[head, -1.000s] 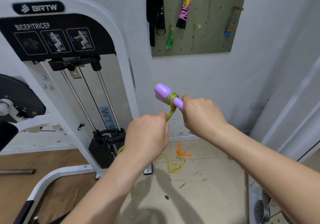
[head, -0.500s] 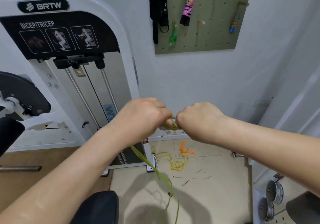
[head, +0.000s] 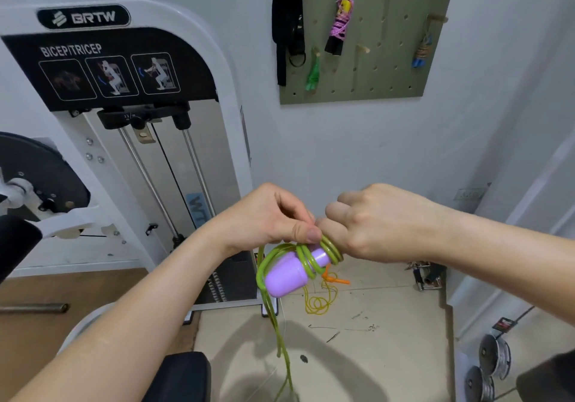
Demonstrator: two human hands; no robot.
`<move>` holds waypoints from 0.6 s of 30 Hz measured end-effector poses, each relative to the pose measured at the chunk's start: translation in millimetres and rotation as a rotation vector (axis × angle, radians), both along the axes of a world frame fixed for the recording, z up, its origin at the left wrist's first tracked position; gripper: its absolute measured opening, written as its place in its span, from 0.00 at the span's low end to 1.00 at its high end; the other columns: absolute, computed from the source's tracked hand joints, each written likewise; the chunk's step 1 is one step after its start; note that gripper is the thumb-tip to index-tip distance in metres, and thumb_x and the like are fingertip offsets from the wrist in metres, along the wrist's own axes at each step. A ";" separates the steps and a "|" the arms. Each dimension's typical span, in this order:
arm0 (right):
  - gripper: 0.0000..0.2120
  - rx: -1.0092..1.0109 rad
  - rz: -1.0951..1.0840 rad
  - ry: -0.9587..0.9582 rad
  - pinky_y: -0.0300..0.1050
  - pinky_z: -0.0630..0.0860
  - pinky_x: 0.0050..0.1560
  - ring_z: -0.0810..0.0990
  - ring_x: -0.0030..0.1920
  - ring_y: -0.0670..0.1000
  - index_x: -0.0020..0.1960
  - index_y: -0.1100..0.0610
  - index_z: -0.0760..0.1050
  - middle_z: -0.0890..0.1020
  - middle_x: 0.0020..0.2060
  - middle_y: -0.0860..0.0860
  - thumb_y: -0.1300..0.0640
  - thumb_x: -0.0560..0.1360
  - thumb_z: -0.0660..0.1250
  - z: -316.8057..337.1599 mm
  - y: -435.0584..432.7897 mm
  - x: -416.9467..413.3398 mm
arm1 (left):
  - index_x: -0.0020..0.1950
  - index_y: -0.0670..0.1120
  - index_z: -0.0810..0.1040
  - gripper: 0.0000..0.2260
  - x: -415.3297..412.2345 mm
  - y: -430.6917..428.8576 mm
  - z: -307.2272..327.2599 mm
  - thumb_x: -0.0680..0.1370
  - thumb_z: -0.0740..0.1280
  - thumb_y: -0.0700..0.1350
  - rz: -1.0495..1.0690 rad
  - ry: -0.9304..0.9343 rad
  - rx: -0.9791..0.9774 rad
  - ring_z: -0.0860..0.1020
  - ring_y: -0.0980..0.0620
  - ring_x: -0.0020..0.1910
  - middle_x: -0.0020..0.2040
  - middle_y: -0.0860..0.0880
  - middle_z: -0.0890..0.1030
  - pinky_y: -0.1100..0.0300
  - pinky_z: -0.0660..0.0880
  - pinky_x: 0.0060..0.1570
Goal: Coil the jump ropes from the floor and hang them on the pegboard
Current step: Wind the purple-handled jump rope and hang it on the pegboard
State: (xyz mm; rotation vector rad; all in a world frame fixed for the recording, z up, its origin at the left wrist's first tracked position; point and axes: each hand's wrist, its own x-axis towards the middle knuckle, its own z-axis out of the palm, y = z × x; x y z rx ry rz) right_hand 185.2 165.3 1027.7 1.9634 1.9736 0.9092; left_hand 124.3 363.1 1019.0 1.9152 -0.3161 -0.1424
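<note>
While the lilac plastic handle [head: 287,274] was pointed upward a second ago, it is now tipped downward, and more turns of the green translucent jump rope [head: 311,258] are wound on it. Its thin end is gripped by the right hand [head: 379,221]; the rope is pinched by the left hand [head: 267,218]. Long tails hang loose, so coiling is judged unfinished. Free pegs are seen on the olive pegboard [head: 382,84] above; the white weight machine [head: 217,90] is close at left.

Just a bare left hand [head: 267,218] and a bare right hand [head: 373,221] here. Forearms uncovered right to the frame edge, and the left thumbnail [head: 312,233] is trimmed short.
</note>
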 end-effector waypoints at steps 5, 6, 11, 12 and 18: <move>0.08 0.044 -0.013 0.072 0.45 0.68 0.20 0.73 0.28 0.56 0.41 0.59 0.75 0.74 0.31 0.53 0.63 0.73 0.58 -3.2 0.2 11.1 | 0.31 0.48 0.82 0.07 2.4 -2.3 -5.2 0.65 0.78 0.46 0.074 -0.054 -0.122 0.74 0.58 0.29 0.29 0.52 0.79 0.67 0.71 0.31; 0.07 0.045 -0.030 0.112 0.46 0.69 0.20 0.74 0.29 0.56 0.41 0.58 0.74 0.74 0.31 0.53 0.62 0.73 0.58 -1.9 1.1 12.4 | 0.31 0.48 0.82 0.06 2.1 -2.3 -4.6 0.67 0.76 0.45 0.082 -0.066 -0.127 0.74 0.58 0.29 0.29 0.52 0.79 0.67 0.71 0.31; 0.07 0.045 -0.028 0.125 0.47 0.72 0.25 0.74 0.33 0.56 0.41 0.58 0.73 0.75 0.33 0.52 0.62 0.74 0.58 5.9 3.1 9.3 | 0.34 0.45 0.79 0.08 3.3 4.6 -1.8 0.69 0.76 0.44 0.056 -0.011 -0.174 0.70 0.55 0.25 0.26 0.50 0.75 0.68 0.67 0.26; 0.08 0.058 -0.001 0.095 0.47 0.71 0.26 0.73 0.33 0.55 0.41 0.58 0.73 0.74 0.33 0.52 0.63 0.74 0.57 8.5 3.5 8.0 | 0.35 0.44 0.78 0.10 3.8 6.1 -2.5 0.66 0.78 0.44 0.035 0.022 -0.218 0.69 0.57 0.23 0.24 0.51 0.74 0.69 0.66 0.24; 0.08 0.107 -0.019 0.119 0.49 0.69 0.34 0.70 0.37 0.55 0.45 0.60 0.75 0.73 0.37 0.54 0.65 0.74 0.57 14.6 10.4 7.4 | 0.36 0.48 0.82 0.21 12.9 3.1 -26.1 0.53 0.82 0.58 0.101 0.017 -0.516 0.76 0.56 0.26 0.29 0.50 0.79 0.66 0.71 0.28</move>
